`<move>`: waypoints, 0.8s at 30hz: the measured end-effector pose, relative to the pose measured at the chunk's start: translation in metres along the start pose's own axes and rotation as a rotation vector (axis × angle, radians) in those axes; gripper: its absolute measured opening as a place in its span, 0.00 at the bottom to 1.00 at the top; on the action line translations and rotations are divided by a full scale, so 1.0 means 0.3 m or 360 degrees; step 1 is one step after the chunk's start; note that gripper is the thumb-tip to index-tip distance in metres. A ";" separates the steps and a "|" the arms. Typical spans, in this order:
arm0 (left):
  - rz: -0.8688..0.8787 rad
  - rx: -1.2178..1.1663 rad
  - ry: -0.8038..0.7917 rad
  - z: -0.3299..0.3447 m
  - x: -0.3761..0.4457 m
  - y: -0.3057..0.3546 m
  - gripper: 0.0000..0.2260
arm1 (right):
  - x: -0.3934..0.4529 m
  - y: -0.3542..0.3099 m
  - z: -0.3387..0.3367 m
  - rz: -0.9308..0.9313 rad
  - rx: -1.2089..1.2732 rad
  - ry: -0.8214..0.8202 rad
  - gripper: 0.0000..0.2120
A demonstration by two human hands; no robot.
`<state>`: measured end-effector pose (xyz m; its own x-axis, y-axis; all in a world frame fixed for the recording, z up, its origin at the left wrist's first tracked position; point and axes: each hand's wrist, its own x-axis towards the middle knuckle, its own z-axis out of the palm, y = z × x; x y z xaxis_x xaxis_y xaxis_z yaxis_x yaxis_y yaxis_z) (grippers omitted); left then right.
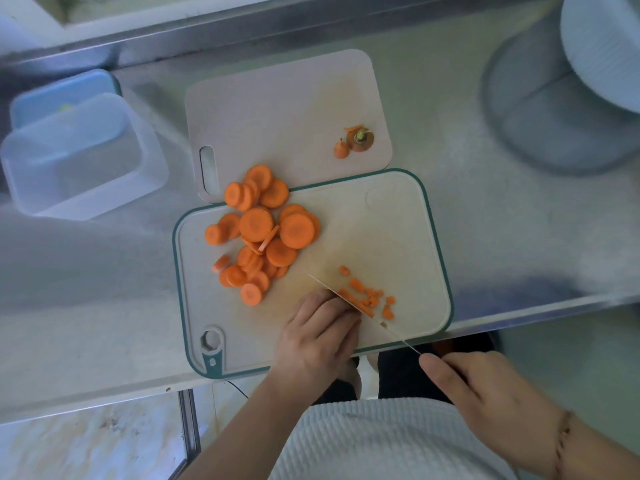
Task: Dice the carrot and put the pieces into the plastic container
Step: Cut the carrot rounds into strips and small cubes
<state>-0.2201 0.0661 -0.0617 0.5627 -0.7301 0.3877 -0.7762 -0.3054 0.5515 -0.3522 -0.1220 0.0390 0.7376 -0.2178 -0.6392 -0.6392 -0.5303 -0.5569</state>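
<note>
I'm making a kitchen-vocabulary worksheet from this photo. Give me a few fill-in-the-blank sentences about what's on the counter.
1. The right hand holds a ____ whose blade crosses the diced carrot pieces.
2. The pile of carrot slices lies mostly on the cutting board with the ____ rim.
3. The clear plastic container holds ____ carrot so far.
4. The carrot ends lie on the ____ board.

Missing words: knife; green; no; pink

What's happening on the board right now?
A person is dicing carrot. The right hand holds a knife over small diced pieces on the green-rimmed cutting board, while the left hand steadies what's being cut. A pile of carrot slices still waits. The plastic container holds no carrot yet.
</note>
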 end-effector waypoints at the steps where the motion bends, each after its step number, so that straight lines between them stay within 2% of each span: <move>1: -0.0012 -0.0021 0.0000 0.002 0.000 0.000 0.08 | 0.000 -0.001 0.002 0.0019 -0.0002 -0.0001 0.35; 8: -0.0075 -0.0155 0.0020 0.010 0.009 -0.004 0.01 | 0.041 -0.020 0.018 0.0063 -0.0043 -0.0047 0.36; 17: -0.0038 -0.0113 0.0031 0.008 -0.003 -0.009 0.03 | 0.091 -0.052 -0.025 -0.0009 0.0112 -0.0075 0.28; 24: -0.0024 -0.0107 0.0065 0.016 -0.016 -0.011 0.03 | 0.032 0.006 -0.019 -0.0038 0.0027 -0.0047 0.32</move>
<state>-0.2217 0.0675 -0.0689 0.5863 -0.6998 0.4081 -0.7476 -0.2734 0.6052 -0.3450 -0.1297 0.0349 0.7460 -0.1809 -0.6409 -0.6254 -0.5210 -0.5808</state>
